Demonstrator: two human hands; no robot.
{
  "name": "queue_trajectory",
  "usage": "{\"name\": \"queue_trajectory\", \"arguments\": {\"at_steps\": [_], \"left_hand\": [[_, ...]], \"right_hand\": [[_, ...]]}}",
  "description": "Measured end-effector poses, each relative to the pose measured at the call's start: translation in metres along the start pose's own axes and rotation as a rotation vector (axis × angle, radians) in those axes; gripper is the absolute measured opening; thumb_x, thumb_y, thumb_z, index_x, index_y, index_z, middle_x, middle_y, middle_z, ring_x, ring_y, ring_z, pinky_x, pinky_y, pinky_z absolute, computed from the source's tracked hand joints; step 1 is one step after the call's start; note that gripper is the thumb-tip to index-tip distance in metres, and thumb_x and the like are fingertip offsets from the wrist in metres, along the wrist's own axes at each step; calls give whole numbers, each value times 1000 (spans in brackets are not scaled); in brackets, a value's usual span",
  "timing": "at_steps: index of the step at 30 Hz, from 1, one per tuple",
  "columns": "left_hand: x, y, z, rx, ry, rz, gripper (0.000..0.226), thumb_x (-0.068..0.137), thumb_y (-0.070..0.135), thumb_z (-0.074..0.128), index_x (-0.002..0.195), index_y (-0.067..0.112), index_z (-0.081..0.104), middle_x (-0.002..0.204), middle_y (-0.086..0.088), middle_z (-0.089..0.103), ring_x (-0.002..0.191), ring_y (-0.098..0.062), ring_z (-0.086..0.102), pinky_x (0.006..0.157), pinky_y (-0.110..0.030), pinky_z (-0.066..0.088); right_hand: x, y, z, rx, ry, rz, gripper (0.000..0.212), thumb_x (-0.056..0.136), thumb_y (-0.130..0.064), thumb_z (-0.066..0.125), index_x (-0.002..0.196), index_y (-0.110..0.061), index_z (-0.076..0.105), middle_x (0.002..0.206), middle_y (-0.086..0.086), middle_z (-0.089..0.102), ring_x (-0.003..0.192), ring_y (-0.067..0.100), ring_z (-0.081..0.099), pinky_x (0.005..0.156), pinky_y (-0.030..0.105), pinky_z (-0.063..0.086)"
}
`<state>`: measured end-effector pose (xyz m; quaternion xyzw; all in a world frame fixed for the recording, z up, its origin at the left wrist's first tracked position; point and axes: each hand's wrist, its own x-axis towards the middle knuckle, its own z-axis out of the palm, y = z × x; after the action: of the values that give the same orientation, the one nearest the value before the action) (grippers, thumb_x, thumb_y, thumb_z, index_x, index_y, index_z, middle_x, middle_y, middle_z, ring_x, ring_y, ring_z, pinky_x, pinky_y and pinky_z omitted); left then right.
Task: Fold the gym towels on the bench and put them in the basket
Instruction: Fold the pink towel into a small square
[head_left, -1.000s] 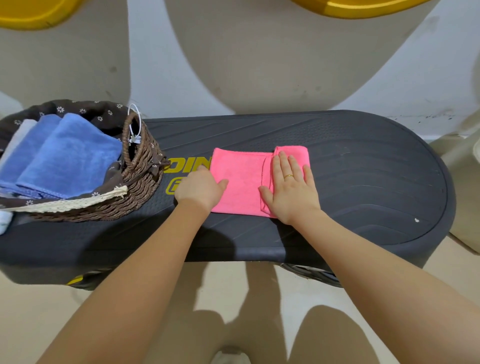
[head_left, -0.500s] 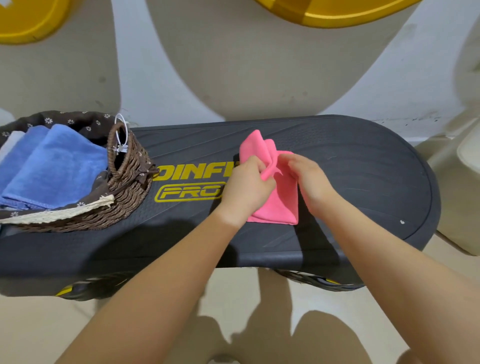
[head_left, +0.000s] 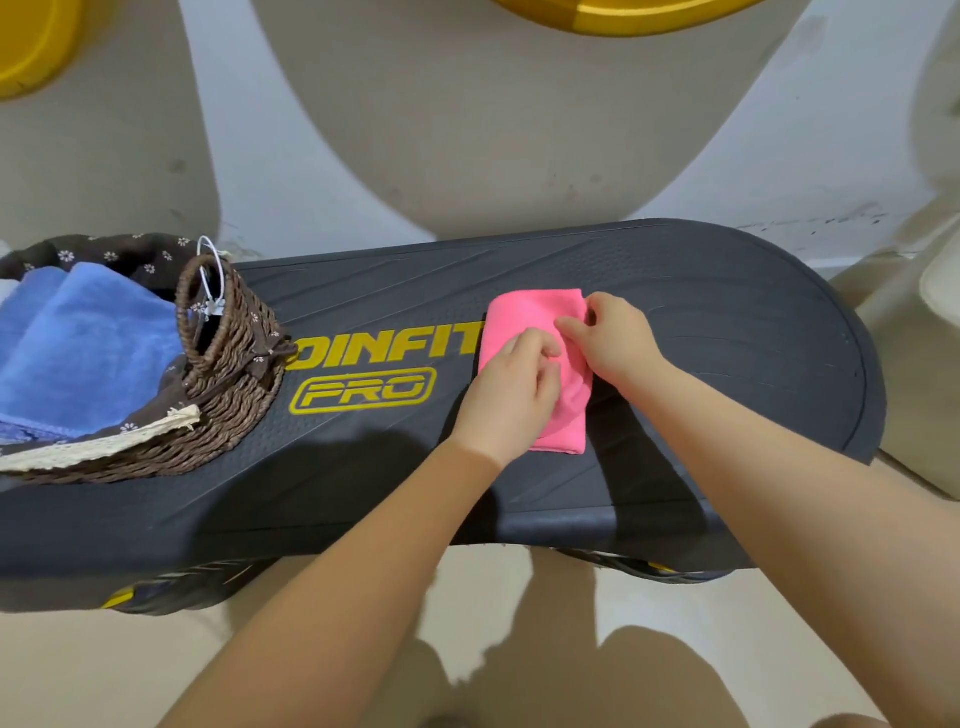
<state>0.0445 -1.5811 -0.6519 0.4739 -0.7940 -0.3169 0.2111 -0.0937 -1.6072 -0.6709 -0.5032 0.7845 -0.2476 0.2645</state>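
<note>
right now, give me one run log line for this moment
step: folding | pink towel on bench | left hand and right hand both on it | blue towels in basket

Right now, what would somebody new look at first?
Probably the bright pink towel, folded small in the middle of the dark bench, with the left hand and right hand both on it. Next, the brown woven basket at the bench's left end, with blue towels inside.
</note>
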Motion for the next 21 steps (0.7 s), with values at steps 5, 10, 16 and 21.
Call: {"name": "queue_trajectory", "arguments": {"at_steps": [5,10,16,21], "left_hand": [[-12,-27,12,499,-109,10,77,82,57,22,145,14,23,154,-7,17,140,-24,16,111,-36,13],[-2,-36,12,446,-211,-45,104,80,67,46,148,8,-7,156,-8,-16,144,-19,-15,116,-35,-5],[-7,-42,16,211,-120,-134,133,60,67,69,146,9,-14,157,-4,-12,145,-15,-12,118,-30,-1],[-9,-45,11,270,-163,-81,121,68,64,64,148,12,-10,157,-4,-16,144,-16,-15,117,-34,-2]], "right_hand": [[0,-2,4,-292,73,36,39,89,-45,53,102,-8,52,104,10,62,104,31,55,89,40,36],[-16,-1,7,-353,346,-472,33,86,-23,49,111,-3,58,125,17,55,115,36,52,105,47,32],[-20,8,8,-485,-221,-665,62,89,-37,23,140,-6,40,149,12,37,137,27,35,113,38,25],[-4,13,1,-593,-322,-422,63,98,-47,22,150,-20,-1,159,-4,-5,147,14,-3,118,39,2]]}}
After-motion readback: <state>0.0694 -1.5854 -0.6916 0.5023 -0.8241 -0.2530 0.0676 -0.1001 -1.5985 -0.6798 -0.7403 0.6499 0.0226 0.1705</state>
